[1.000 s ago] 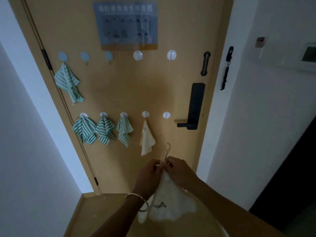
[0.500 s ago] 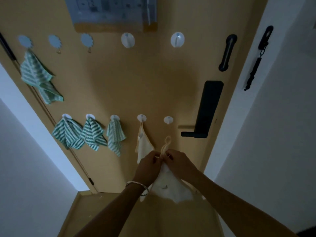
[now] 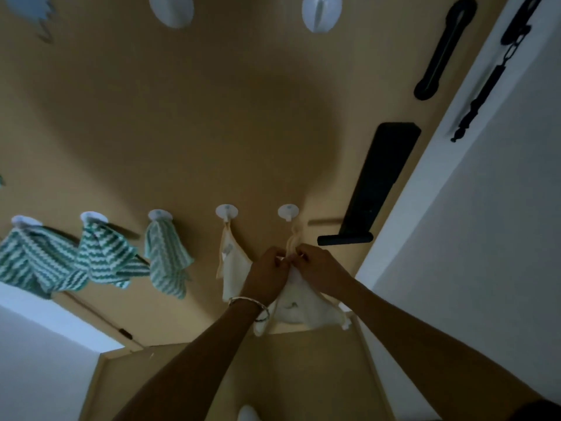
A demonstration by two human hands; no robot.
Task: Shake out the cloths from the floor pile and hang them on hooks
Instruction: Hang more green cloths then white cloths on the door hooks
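Note:
I hold a cream cloth [image 3: 299, 308] up against the tan door [image 3: 182, 132]. My left hand [image 3: 267, 275] and my right hand [image 3: 318, 267] both pinch its top corner. The cloth's hanging loop [image 3: 294, 238] stretches up to just below a bare white hook [image 3: 287, 211]; whether it touches the hook I cannot tell. Another cream cloth [image 3: 230, 268] hangs from the hook [image 3: 226, 211] to the left. Three green-and-white striped cloths [image 3: 164, 256] hang on hooks further left.
A black lever handle and lock plate [image 3: 376, 189] sit right of the bare hook. Two white hooks [image 3: 321, 10] are higher on the door. A black bar [image 3: 440, 53] is on the door's upper right. White walls flank the door, with wooden floor [image 3: 303, 375] below.
I have moved closer to the door. Both hands have lifted the cream cloth, bringing its loop up to just below the bare hook.

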